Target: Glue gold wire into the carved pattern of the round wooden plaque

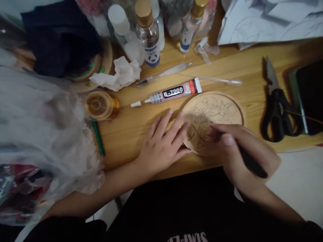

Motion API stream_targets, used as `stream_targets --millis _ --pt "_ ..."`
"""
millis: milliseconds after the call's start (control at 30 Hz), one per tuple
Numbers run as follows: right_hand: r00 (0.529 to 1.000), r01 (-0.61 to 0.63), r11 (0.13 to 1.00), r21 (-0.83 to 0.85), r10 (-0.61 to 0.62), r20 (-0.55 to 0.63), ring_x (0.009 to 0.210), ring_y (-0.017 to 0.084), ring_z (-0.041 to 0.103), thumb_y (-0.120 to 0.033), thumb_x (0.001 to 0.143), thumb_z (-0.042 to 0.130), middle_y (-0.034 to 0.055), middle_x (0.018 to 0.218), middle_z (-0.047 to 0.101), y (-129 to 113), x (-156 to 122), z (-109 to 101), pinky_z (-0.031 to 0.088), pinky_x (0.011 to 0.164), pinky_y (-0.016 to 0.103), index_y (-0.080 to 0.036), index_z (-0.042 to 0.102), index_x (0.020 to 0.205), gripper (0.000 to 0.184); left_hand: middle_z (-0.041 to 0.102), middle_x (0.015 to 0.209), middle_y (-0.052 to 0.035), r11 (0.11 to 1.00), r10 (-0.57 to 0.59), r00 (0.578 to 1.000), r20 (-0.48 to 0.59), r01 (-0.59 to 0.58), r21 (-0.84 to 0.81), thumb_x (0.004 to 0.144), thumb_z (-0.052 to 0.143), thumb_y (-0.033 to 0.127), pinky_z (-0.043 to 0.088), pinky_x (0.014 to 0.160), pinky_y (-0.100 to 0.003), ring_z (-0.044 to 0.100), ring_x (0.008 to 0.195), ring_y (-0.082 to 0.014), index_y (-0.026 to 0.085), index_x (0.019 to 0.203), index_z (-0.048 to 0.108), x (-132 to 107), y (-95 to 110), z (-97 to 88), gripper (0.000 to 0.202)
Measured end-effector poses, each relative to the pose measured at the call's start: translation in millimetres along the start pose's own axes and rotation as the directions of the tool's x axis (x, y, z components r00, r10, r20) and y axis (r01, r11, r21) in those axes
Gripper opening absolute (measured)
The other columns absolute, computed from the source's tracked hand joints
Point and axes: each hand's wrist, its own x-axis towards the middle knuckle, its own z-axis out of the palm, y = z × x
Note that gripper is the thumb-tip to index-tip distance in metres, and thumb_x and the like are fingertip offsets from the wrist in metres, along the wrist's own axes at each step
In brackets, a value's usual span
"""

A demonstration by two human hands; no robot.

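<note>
A round wooden plate (229, 101) with a floral line drawing lies on the table, and a small gold-coloured outline (191, 132) shows on its left part. My left hand (161, 144) is flat with fingers spread, its fingertips at the plate's left rim. Over the plate's lower right, my right hand (242, 148) is closed around a slim black tool (252, 163). The tool's tip is hidden by blur and fingers, so its exact kind does not show. A B-7000 glue tube (174, 91) rests just behind the plate, beside its white cap (135, 104).
Black-handled scissors (276, 107) and a dark phone-like slab (311, 94) lie at right. A white pen (164, 73), crumpled tissue (121, 74) and bottles (148, 37) stand or lie behind. At left are a gold wire spool (101, 105), a green stick (98, 137) and plastic bags (50, 114).
</note>
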Motion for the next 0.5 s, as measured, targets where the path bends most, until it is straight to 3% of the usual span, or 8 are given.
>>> stream_targets --millis 67,167,333,500 --pt "0.999 -0.034 0.999 0.015 0.033 0.021 0.085 0.017 0.070 -0.017 0.086 0.066 0.0037 0.100 0.073 1.9 -0.3 2.6 0.061 0.078 0.029 -0.023 0.066 0.117 0.031 0.051 0.145 -0.0166 1.000 0.006 1.000 0.002 -0.006 0.000 0.093 0.050 0.055 0.042 0.104 -0.049 0.045 0.135 -0.0377 0.014 0.137 0.052 0.3 -0.8 0.3 0.060" --pt "0.997 -0.046 0.996 0.070 0.042 0.057 0.080 0.017 0.072 -0.015 0.081 0.072 0.0029 0.101 0.074 6.3 -2.2 6.7 0.062 0.075 0.028 -0.024 0.063 0.121 0.042 0.053 0.144 -0.0159 1.000 0.016 1.000 0.004 -0.016 0.011 0.094 0.048 0.056 0.042 0.103 -0.049 0.047 0.133 -0.0379 0.014 0.136 0.052 0.9 -1.9 0.8 0.060" --pt "0.993 -0.079 0.993 0.083 0.071 0.089 0.071 0.013 0.071 -0.016 0.080 0.074 -0.0002 0.091 0.075 8.5 0.0 9.6 0.061 0.066 0.022 -0.024 0.069 0.107 0.028 0.055 0.142 -0.0162 1.000 0.022 1.000 -0.008 -0.022 0.002 0.094 0.048 0.055 0.043 0.102 -0.049 0.049 0.130 -0.0394 0.013 0.134 0.055 2.3 -2.1 1.0 0.059" --pt "0.993 -0.084 0.993 0.078 0.077 0.094 0.079 0.016 0.073 -0.017 0.081 0.073 0.0015 0.097 0.075 10.4 -0.3 14.0 0.063 0.076 0.027 -0.022 0.068 0.108 0.028 0.056 0.141 -0.0151 1.000 0.017 1.000 -0.005 -0.017 -0.001 0.094 0.048 0.055 0.043 0.102 -0.049 0.051 0.129 -0.0393 0.013 0.133 0.055 3.0 -1.7 -0.6 0.058"
